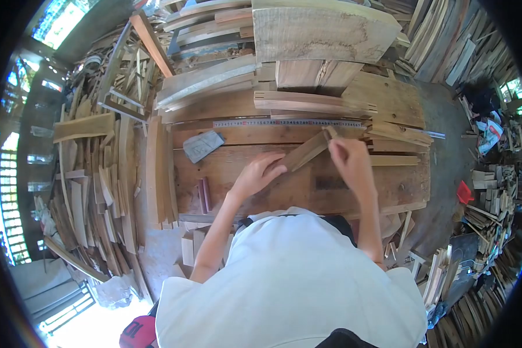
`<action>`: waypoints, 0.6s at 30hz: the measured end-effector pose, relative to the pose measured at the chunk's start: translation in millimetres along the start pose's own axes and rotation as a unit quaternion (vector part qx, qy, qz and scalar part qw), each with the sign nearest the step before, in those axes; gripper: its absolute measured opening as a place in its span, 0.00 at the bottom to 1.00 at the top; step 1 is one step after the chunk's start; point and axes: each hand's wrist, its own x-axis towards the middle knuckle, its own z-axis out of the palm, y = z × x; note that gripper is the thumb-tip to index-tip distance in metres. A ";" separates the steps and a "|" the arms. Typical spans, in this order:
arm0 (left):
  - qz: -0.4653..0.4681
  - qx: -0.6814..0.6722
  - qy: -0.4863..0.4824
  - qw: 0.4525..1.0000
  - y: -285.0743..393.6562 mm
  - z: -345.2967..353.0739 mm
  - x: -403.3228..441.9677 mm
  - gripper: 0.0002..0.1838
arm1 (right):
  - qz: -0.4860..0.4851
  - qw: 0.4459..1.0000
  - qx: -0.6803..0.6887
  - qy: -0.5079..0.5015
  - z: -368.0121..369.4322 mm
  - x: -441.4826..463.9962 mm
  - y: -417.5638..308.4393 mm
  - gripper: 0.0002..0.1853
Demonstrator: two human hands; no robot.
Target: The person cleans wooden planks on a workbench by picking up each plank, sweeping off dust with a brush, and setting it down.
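A short wooden strip (307, 152) lies slantwise over the workbench (243, 194), between my two hands. My left hand (260, 174) grips its near left end, thumb and fingers closing round it. At the far right end, the fingers of my right hand (349, 158) are pinched on a small brown wooden piece (330, 133) that touches the strip; its exact shape is partly hidden by the fingers. Just beyond runs a metal ruler (284, 123) with dark markings. Left of my left hand sit a grey block (203, 145) and two dark reddish sticks (204, 195).
Beyond the ruler lie stacked wooden rails (313, 103) and a thick wooden slab (325, 29). More strips (394, 160) rest at the bench's right. Long boards (156, 168) line its left edge. Scrap wood (93, 185) fills the left floor, and a red object (464, 192) lies right.
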 end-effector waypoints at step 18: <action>-0.133 -0.306 0.289 0.897 -71.7 11.4 -10.2 0.20 | 0.212 0.836 0.430 -0.267 68.2 -22.5 -20.7 0.13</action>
